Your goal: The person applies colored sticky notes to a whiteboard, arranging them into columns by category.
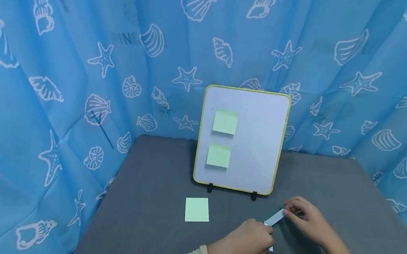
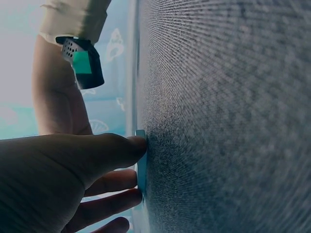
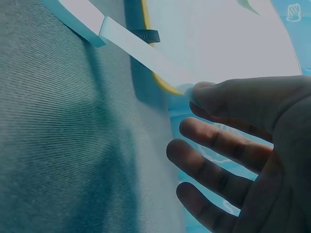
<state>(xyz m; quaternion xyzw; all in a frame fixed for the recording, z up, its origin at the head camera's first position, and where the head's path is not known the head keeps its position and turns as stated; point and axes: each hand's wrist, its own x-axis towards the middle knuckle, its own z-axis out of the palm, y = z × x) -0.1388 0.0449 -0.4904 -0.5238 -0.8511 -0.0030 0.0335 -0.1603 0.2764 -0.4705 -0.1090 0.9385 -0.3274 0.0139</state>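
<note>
A narrow pale blue-white strip (image 1: 275,217), seemingly paper, stretches between both hands. It has an angled bend near the left hand, seen in the right wrist view as a strip (image 3: 141,51). My left hand (image 1: 250,238) grips its near part low over the table; the left wrist view has the thumb on one side of the thin piece (image 2: 141,179) and fingers on the other. My right hand (image 1: 306,221) pinches the far end between thumb and forefinger, the other fingers (image 3: 209,170) loosely spread. A small pale corner (image 1: 271,249) sticks out under the left hand.
A yellow-edged whiteboard (image 1: 255,146) stands behind the hands on black feet (image 1: 253,196). Two pale green sticky notes (image 1: 225,122) hang on its left half. Another green note (image 1: 197,210) lies on the grey table (image 1: 140,217). A blue shell-patterned curtain (image 1: 123,58) surrounds the table.
</note>
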